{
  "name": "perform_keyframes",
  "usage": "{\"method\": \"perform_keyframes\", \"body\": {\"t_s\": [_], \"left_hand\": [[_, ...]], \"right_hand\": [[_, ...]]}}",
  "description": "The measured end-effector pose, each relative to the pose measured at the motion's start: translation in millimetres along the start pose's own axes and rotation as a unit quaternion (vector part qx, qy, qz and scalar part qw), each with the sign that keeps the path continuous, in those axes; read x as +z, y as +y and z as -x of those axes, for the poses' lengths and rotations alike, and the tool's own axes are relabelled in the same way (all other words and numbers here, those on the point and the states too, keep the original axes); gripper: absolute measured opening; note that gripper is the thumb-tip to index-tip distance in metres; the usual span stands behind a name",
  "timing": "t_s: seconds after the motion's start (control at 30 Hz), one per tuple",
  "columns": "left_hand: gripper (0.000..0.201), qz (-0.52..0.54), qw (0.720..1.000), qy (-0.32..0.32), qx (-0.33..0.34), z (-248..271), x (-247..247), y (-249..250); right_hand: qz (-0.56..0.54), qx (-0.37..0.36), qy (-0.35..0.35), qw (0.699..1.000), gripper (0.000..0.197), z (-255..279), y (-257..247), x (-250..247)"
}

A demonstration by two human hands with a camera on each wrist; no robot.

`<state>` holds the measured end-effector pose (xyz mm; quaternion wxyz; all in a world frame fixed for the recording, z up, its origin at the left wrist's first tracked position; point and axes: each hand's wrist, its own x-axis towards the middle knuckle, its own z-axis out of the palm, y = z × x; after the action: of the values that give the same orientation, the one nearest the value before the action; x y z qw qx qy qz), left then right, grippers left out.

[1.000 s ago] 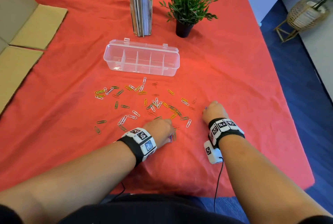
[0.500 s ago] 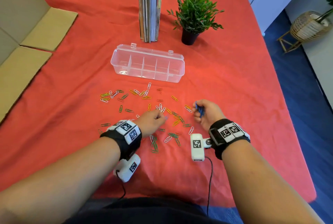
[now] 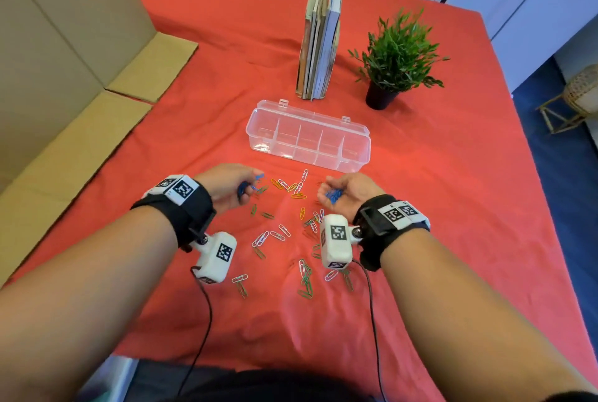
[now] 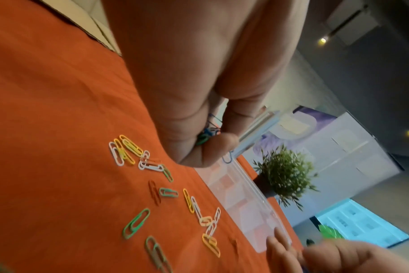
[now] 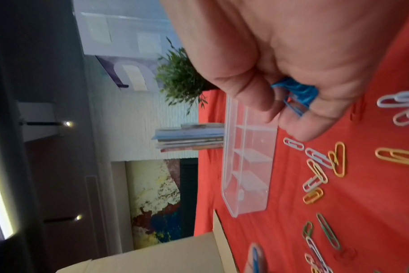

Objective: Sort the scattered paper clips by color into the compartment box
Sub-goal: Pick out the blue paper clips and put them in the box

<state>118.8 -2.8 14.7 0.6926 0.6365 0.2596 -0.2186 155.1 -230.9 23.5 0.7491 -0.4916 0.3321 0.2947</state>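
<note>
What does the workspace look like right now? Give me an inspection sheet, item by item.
Surface: red cloth, wrinkled.
Job's things: clear compartment box, lid open, compartments look empty; loose clips in white, green, yellow and orange scattered in front of it.
Clutter: upright books; potted plant; cardboard box at left.
Grippers: left hand pinches blue clips; right hand, palm up, cups a bunch of blue clips.
Cables: black leads run from both wrist cameras.
Surroundings: blue floor, wicker stand at right.
</note>
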Motion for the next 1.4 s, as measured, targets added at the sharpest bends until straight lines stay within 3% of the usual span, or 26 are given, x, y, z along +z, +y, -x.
{"method": "perform_keyframes", "body": {"t_s": [0.17,0.27,0.37,0.57,0.7,0.87,1.1,1.17,1.3,1.37,1.4], "left_hand": [[0.020,-0.001,0.999,0.038,0.021,-24,-12,28],[0.024,-0.054,0.994,0.066,0.065,-43,-10,49],[0.025,-0.110,0.982,0.094,0.123,-64,-1,69],[0.003,-0.212,0.945,0.168,0.183,-93,17,85],[0.030,-0.254,0.943,0.139,0.165,-101,19,85],[0.044,-0.292,0.934,0.130,0.162,-92,11,86],[0.039,-0.229,0.942,0.152,0.192,-86,-9,81],[0.037,-0.211,0.945,0.169,0.186,-79,-18,80],[0.040,-0.245,0.947,0.136,0.158,-69,-35,73],[0.040,-0.255,0.946,0.138,0.144,-67,-37,72],[0.037,-0.277,0.938,0.150,0.145,-68,-37,71]], "right_hand": [[0.008,0.027,-0.004,1.000,0.033,-5,7,30],[0.013,0.034,-0.017,0.999,0.023,-7,8,37],[0.012,0.034,-0.020,0.999,0.030,-10,6,38],[0.120,-0.047,-0.036,0.991,0.029,-14,4,39],[0.180,-0.065,-0.034,0.981,0.025,-21,4,37],[0.221,-0.113,-0.038,0.968,0.024,-30,-7,59],[0.291,-0.197,-0.023,0.936,0.026,-51,-30,112],[0.322,-0.239,-0.012,0.916,0.026,-62,-35,133],[0.500,-0.246,-0.008,0.831,0.045,-77,-45,159],[0.563,-0.262,0.033,0.783,0.044,-82,-49,157],[0.561,-0.280,0.055,0.777,0.044,-78,-50,153]]}}
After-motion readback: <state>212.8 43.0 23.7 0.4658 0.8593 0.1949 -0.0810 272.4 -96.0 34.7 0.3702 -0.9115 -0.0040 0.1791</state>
